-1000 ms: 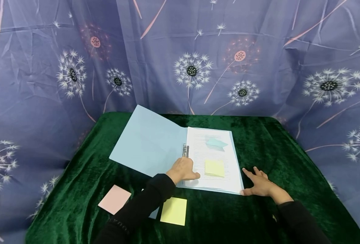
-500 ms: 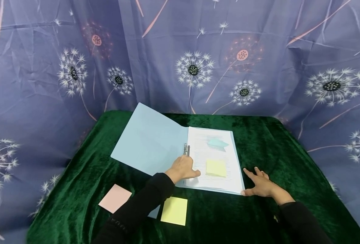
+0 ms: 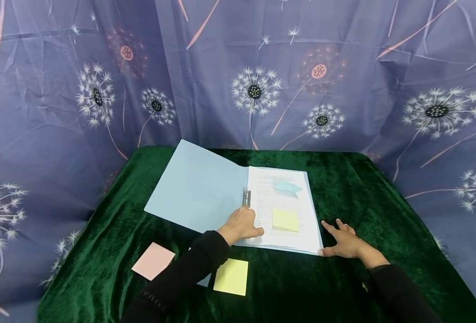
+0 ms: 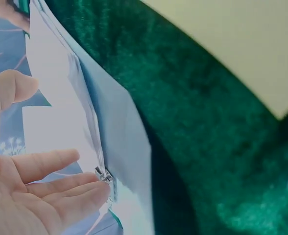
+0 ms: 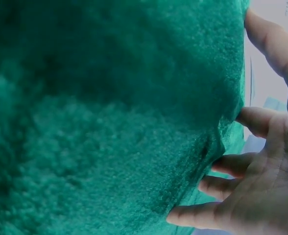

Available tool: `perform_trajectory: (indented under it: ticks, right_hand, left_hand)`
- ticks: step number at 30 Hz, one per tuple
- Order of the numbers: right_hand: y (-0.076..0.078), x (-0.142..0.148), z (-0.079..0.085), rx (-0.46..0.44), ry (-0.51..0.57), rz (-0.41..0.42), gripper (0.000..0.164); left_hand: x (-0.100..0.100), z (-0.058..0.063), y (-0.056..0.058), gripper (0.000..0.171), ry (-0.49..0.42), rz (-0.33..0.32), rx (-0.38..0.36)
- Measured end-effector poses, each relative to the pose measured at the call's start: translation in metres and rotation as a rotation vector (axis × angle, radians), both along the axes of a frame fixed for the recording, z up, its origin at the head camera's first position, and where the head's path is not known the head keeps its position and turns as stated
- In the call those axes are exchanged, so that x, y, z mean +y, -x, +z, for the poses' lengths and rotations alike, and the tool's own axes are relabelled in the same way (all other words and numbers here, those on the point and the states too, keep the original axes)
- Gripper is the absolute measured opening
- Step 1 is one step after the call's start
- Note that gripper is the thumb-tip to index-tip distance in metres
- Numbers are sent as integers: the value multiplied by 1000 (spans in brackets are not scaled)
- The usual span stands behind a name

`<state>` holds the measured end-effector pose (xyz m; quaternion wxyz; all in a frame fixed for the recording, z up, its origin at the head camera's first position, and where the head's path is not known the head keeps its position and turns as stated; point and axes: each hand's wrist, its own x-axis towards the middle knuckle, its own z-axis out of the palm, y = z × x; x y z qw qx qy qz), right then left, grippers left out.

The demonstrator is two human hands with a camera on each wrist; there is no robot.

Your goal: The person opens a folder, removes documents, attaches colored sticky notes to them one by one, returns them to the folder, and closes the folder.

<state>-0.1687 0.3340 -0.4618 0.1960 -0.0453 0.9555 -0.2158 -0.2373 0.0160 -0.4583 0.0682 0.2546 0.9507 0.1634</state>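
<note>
A light blue ring binder (image 3: 197, 190) lies spread on the green cloth, its cover to the left. White printed sheets (image 3: 262, 179) fill its right side, bearing a yellow sticky note (image 3: 285, 220) and a pale blue arrow-shaped note (image 3: 286, 186). My left hand (image 3: 240, 223) is over the lower spine, just below the metal ring clasp (image 3: 244, 197). In the left wrist view its fingers stretch out, fingertips right at a metal ring (image 4: 104, 175), thumb apart. My right hand (image 3: 346, 242) rests with spread fingers on the cloth, thumb at the binder's lower right corner.
In front of the binder lie a pink square pad (image 3: 154, 260) and a yellow square pad (image 3: 231, 277). A grey-blue pad (image 3: 205, 281) is mostly hidden under my left sleeve. A purple dandelion-print curtain (image 3: 205, 89) hangs behind the green-covered table (image 3: 367, 188).
</note>
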Motion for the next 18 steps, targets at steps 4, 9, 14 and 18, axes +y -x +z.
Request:
perform_trajectory:
  ticks: [4,9,14,18]
  right_hand:
    - [0,-1,-3,2,-9,-4,104]
    - [-1,-2,-2,2,-24,-10,104]
    - [0,-3,1,2,-28,-13,104]
    - [1,-2,1,3,-25,-12,104]
  left_hand:
    - [-7,6,-5,26,-81,-2,26]
    - [-28,21,-14,32,-219,31,124]
    - [-62,44,-19,36,-361,137,240]
    - [-97,66,-18,34,-467,238,341]
